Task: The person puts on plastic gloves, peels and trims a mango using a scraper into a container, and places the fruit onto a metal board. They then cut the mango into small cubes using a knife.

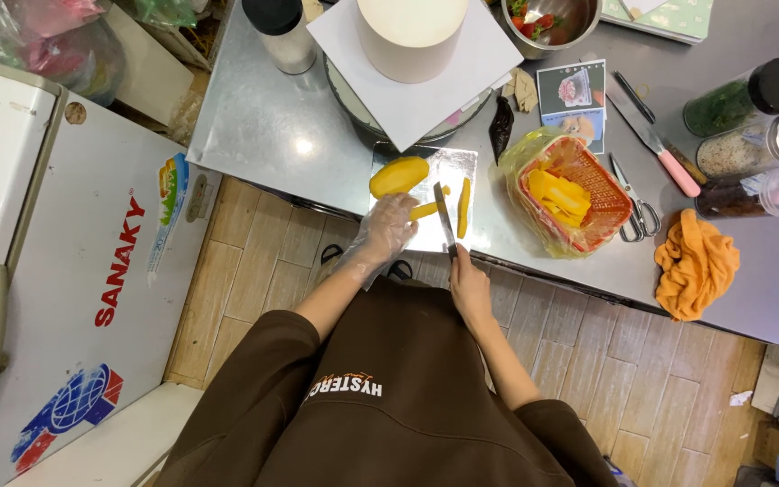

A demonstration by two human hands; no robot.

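— What do we have in our hands?

— Our right hand (469,281) is closed around the handle of a knife (444,218), its blade lying over the shiny cutting board (451,164) at the near edge of the metal surface (272,126). Our left hand (389,225), in a clear plastic glove, rests with loosely curled fingers on a mango slice (426,210) just left of the blade.

— And the rest of the fruit?

— A large mango piece (398,176) sits on the board just beyond our left hand; another slice (463,207) lies to the right of the blade. Cut strips (561,197) fill the red basket (610,194), lined with a plastic bag, right of the board.

— Anything beside that?

— Scissors (635,215) just beside the basket, an orange cloth (696,263) near the edge, and a pink-handled knife (655,144) farther back.
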